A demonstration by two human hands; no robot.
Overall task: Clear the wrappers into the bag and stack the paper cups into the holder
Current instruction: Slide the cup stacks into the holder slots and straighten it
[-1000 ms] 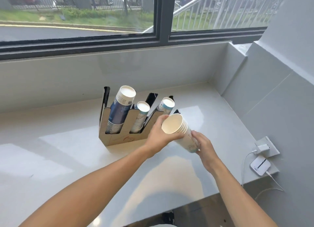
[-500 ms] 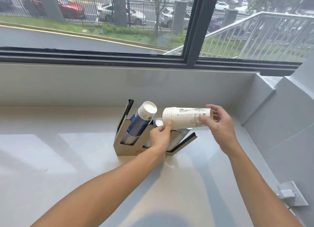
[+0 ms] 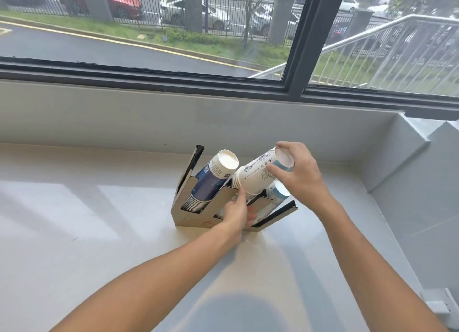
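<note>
A slanted cup holder (image 3: 188, 216) with black dividers stands on the white counter. Its left slot holds a stack of blue cups (image 3: 211, 180). A stack of white printed paper cups (image 3: 255, 176) is tilted, rims down, over the middle slot. My right hand (image 3: 298, 175) grips its upper, base end. My left hand (image 3: 237, 213) is at the stack's lower rim end, fingers against the holder's front. Another stack with light blue print (image 3: 279, 195) shows in the right slot, partly hidden. No wrappers or bag are in view.
A grey wall and window sill (image 3: 223, 123) run behind the holder. The counter (image 3: 87, 220) ends at a stepped grey side wall (image 3: 409, 182) on the right. A white wall socket (image 3: 439, 304) sits at the lower right edge.
The white cup stack went from lying level above the holder to tilted, rims down into the middle slot. My left hand dropped to the holder's front; my right hand stayed on the base end.
</note>
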